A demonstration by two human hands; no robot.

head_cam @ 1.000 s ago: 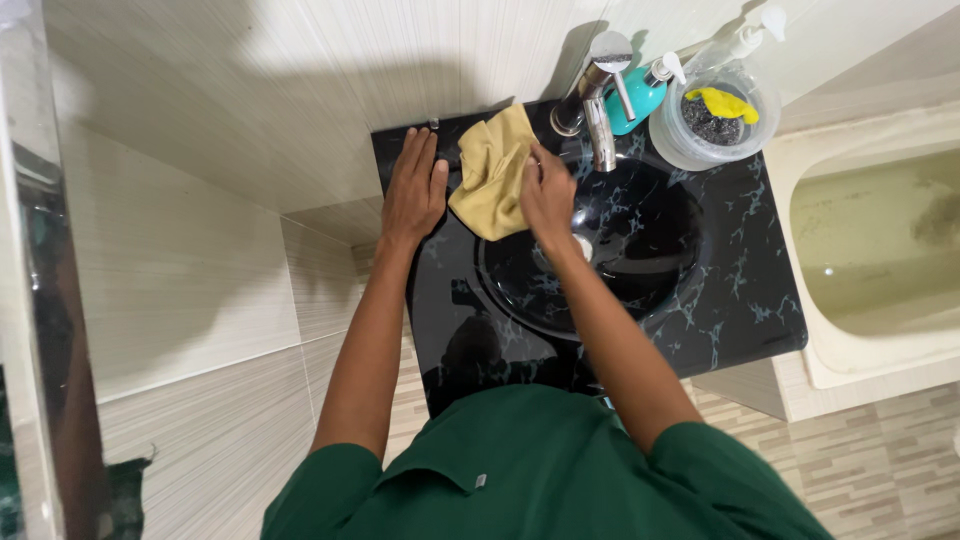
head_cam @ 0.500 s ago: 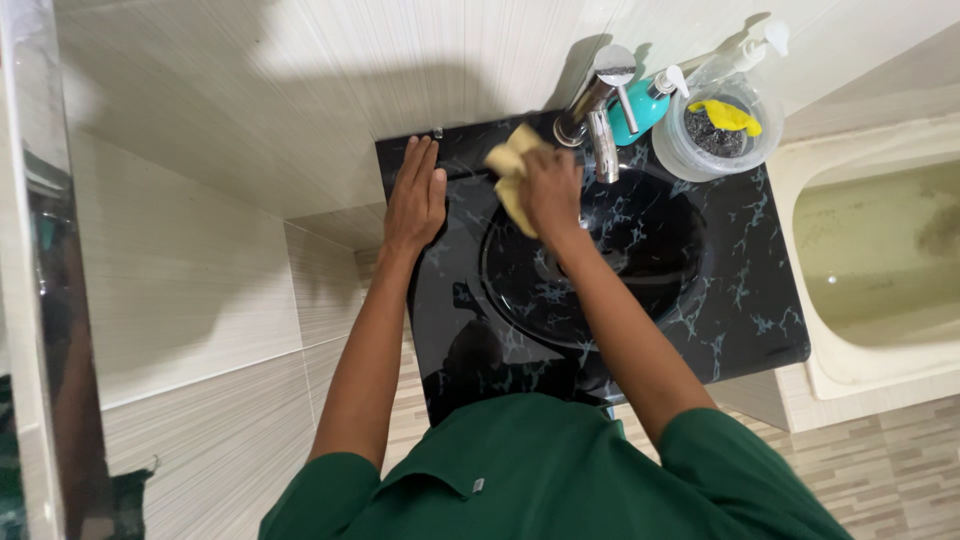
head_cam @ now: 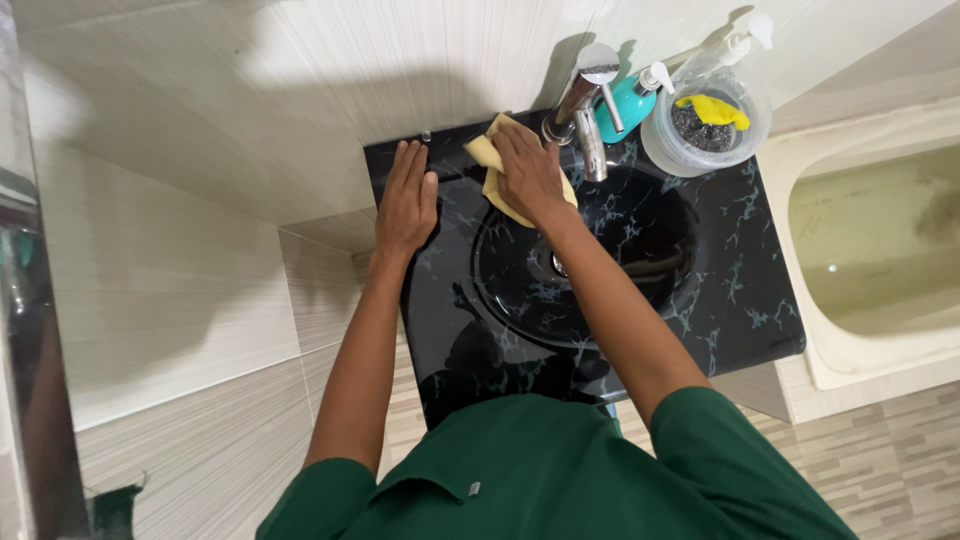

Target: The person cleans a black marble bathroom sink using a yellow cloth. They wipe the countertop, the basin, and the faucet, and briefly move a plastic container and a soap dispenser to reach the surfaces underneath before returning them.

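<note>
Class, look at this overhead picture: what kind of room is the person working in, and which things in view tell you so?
Most likely a bathroom. A black marbled washbasin with a chrome tap stands against pale tiled walls, a cream tub lies beside it, and pump bottles stand by the tap.

The yellow cloth [head_cam: 497, 178] lies crumpled on the back rim of the black marbled sink [head_cam: 620, 300], just left of the chrome tap, pressed flat against the glossy surface. Much of it is covered, so its full shape is hard to tell; one corner pokes toward the wall, another droops toward the bowl.
</note>
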